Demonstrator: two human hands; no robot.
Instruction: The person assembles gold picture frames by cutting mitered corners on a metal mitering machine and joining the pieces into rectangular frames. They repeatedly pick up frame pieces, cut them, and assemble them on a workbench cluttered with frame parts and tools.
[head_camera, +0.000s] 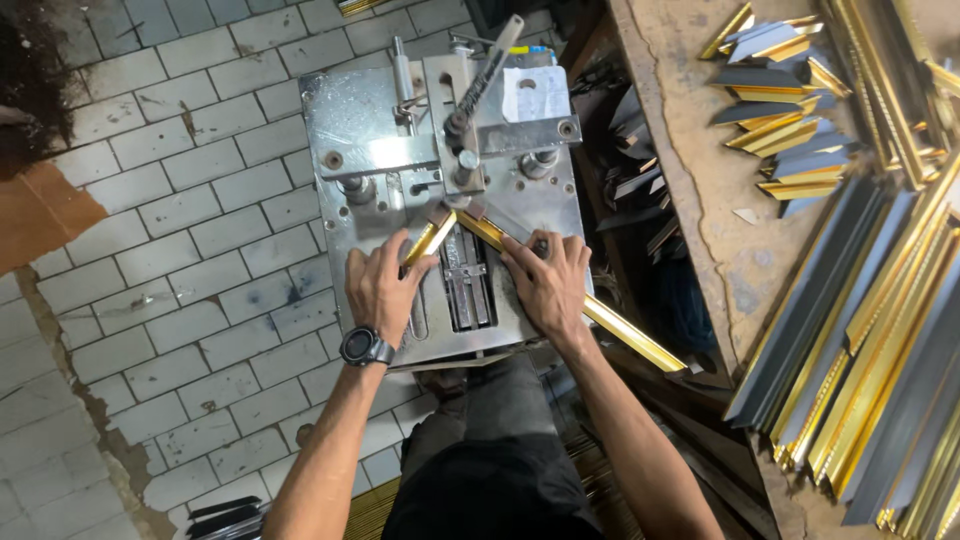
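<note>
A metal frame-joining machine (360, 130) stands on the tiled floor in front of me. My left hand (382, 288), with a black watch on the wrist, presses a short gold frame strip (432, 236) onto its plate. My right hand (548, 283) holds down a long gold frame strip (630, 335) that runs off to the lower right. The two strips meet in a corner just below the machine's clamp head (462, 165).
A worn wooden bench (700, 180) on the right carries several short gold-and-grey frame pieces (785, 110) and a pile of long frame strips (880, 340). White floor tiles (190, 250) lie to the left. More gold strips (375, 505) lie near my legs.
</note>
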